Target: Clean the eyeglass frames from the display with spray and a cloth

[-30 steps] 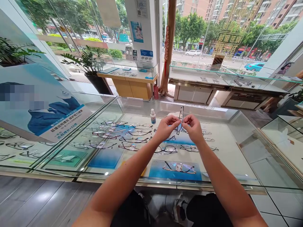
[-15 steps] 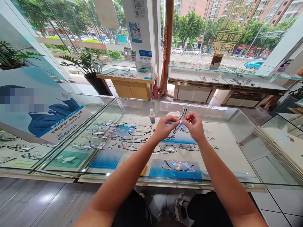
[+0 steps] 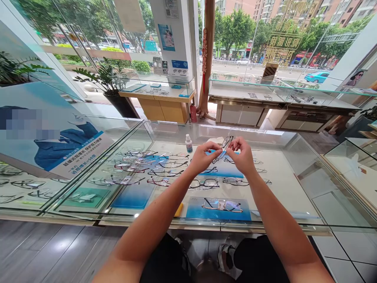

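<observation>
Over the glass display case (image 3: 282, 137), both hands hold one pair of dark-framed eyeglasses (image 3: 226, 142), tilted nearly on its side. My left hand (image 3: 204, 156) pinches the frame between thumb and fingers. From the other side, my right hand (image 3: 241, 157) grips it near the middle, its fingers curled; part of the frame is hidden behind them. A small white spray bottle (image 3: 189, 144) stands upright to the left of my left hand. Just behind the hands lies a crumpled whitish cloth (image 3: 214, 140). Below them, thin-rimmed glasses (image 3: 222, 204) rest on a blue card.
Several rows of eyeglasses (image 3: 134, 168) fill the case's left and middle. A poster board (image 3: 59, 125) leans over the left side. Farther back stand other display counters (image 3: 165, 108), a wooden trunk post (image 3: 208, 59) and a potted plant (image 3: 118, 100).
The glasses in my hands have turned slightly, so the lens faces the camera a little more. Both hands stay in nearly the same place; the view has shifted slightly.
</observation>
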Demonstrator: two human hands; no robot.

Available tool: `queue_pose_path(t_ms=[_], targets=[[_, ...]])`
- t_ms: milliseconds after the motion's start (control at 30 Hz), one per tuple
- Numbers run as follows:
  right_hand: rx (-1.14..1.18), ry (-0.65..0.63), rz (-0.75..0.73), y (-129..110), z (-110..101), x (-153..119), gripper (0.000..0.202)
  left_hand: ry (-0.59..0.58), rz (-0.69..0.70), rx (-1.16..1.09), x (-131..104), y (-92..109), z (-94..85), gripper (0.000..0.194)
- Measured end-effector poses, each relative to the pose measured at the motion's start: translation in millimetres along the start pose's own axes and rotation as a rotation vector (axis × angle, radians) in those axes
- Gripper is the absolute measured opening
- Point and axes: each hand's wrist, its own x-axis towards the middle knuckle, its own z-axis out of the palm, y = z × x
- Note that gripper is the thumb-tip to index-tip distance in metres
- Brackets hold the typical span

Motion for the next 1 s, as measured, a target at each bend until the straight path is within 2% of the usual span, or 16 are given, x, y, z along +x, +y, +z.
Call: queue_pose_path(t_ms=[400, 833, 1000], targets=[[-0.233, 0.158, -0.09, 2, -8, 1, 0.025, 0.024, -0.042, -0.087, 3, -11, -4.4, 0.034], [-0.374, 0.254, -0.214, 4, -21, 7, 0.025, 0.016, -0.082, -0.094, 4, -8, -3.8, 0.034], [-0.401, 0.309, -0.3, 0, -18, 3, 0.019, 0.089, -0.112, -0.112, 3, -8, -4.6, 0.035]])
